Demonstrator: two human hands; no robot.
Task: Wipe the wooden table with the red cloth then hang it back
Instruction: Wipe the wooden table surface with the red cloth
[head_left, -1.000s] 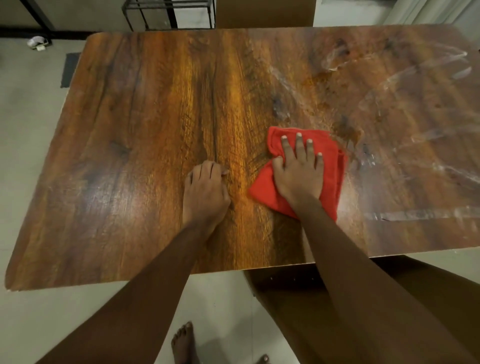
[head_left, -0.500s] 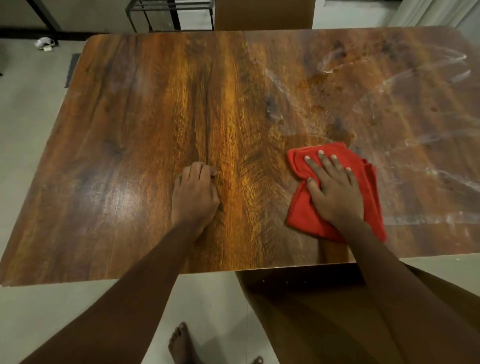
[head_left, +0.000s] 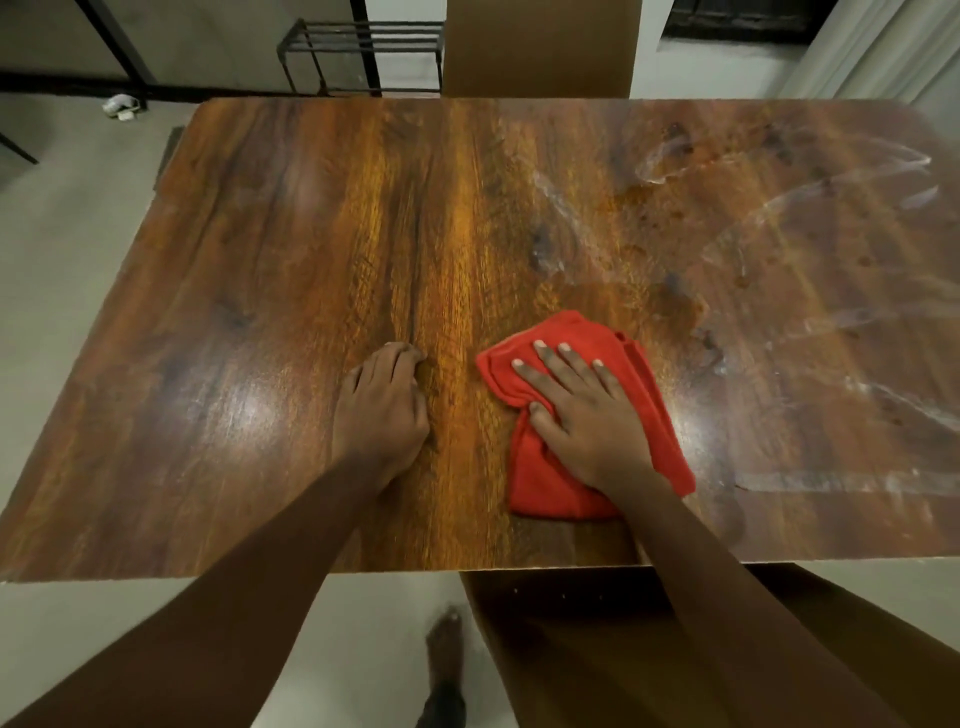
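The red cloth (head_left: 545, 483) lies crumpled on the wooden table (head_left: 311, 249), near its front edge and right of centre. My right hand (head_left: 582, 410) presses flat on the cloth with straight, spread fingers, covering its middle. My left hand (head_left: 382, 405) rests on bare wood just left of the cloth, fingers loosely bent and holding nothing. Whitish wet streaks (head_left: 831, 208) mark the right half of the tabletop.
A brown chair back (head_left: 537, 47) stands at the table's far edge, with a dark metal rack (head_left: 358, 52) to its left. Another brown chair seat (head_left: 571, 634) sits under the near edge beside my bare foot (head_left: 445, 649). Pale floor surrounds the table.
My right hand slid the cloth right and toward the near edge, then back left toward my left hand. The left hand stayed planted.
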